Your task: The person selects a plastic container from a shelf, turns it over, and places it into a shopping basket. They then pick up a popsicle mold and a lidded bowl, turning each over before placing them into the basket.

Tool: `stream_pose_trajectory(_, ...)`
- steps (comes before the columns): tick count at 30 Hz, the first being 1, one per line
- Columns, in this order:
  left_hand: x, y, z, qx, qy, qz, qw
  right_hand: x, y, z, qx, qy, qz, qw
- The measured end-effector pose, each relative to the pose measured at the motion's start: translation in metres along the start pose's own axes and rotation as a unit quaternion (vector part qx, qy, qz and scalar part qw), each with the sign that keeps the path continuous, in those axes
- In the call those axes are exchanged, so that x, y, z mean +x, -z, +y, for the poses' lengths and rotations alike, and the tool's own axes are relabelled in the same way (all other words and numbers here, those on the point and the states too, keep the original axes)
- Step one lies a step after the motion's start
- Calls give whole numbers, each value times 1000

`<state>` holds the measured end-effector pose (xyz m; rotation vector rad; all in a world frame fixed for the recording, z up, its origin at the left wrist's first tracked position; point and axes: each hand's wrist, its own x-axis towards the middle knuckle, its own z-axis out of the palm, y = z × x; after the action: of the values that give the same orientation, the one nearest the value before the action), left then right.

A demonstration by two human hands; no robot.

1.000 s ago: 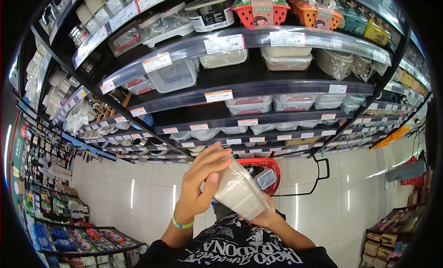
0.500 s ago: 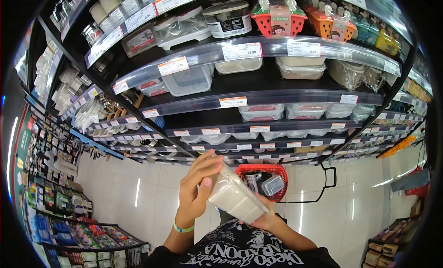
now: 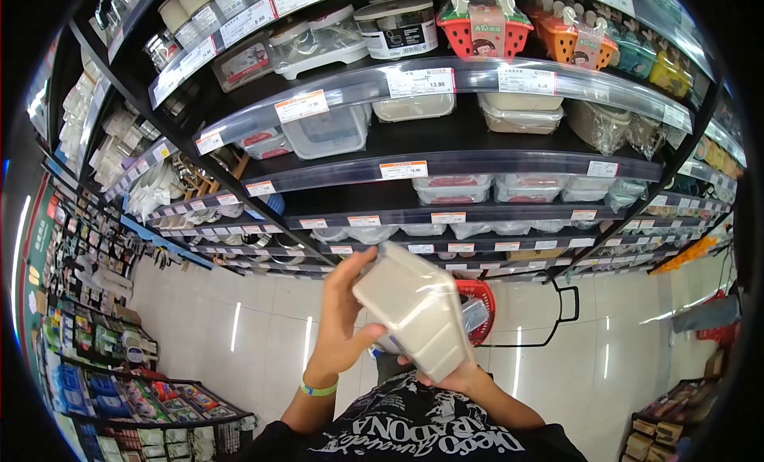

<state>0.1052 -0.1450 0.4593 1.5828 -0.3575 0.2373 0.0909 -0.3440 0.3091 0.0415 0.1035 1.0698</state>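
Observation:
A cream-coloured plastic food container, wrapped in shiny clear film, is held tilted in front of my chest. My left hand grips its left side, fingers up along the far edge and thumb near the front. At its lower end my right hand holds it from below, with most of those fingers hidden. Behind the container a red shopping basket on the floor is partly covered. A clear-lidded box lies in that basket.
Shelves with price tags stand ahead, stocked with plastic containers and red watermelon-patterned ice moulds. A black handle extends right of the basket. Another display rack stands at the lower left.
Both hands have turned the container so its broad face shows more to me, and it now covers more of the basket. My left hand has shifted slightly right.

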Motion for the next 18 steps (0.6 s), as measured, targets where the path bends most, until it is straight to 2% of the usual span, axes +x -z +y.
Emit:
stream_pose_trajectory(1, -3, -5, 0, -14, 14, 3, 1000, -1, -7, 1, 3, 3, -4, 1000)
stream_pose_trajectory(4, -22, -11, -8, -59, 152, -72, 984, -2, -4, 3, -42, 26, -29, 998)
stream_pose_trajectory(5, -26, -15, -11, -80, 199, -93, 972, -4, -2, 3, -18, 28, -46, 998)
stream_pose_trajectory(6, -29, -15, -24, -46, 178, -143, 973, -6, 3, 5, 6, 29, -63, 998)
stream_pose_trajectory(9, -33, -20, -34, -54, 184, -164, 968, -7, 30, 8, 28, 21, -132, 991)
stream_pose_trajectory(11, -31, -23, -22, -94, 236, -143, 957, -9, 23, 5, -29, 4, -119, 992)
stream_pose_trajectory(13, -31, -28, -20, -100, 223, -129, 961, -17, 10, 1, -137, -21, -39, 990)
stream_pose_trajectory(15, -27, -32, -23, -68, 142, -129, 979, -20, 20, 10, -211, 9, 94, 973)
stream_pose_trajectory(16, -24, -35, -21, -77, 146, -141, 976, -21, 26, 13, -245, 25, 159, 956)
stream_pose_trajectory(18, -18, -40, -14, -94, 151, -169, 969, -22, 41, 11, -217, 11, 143, 966)
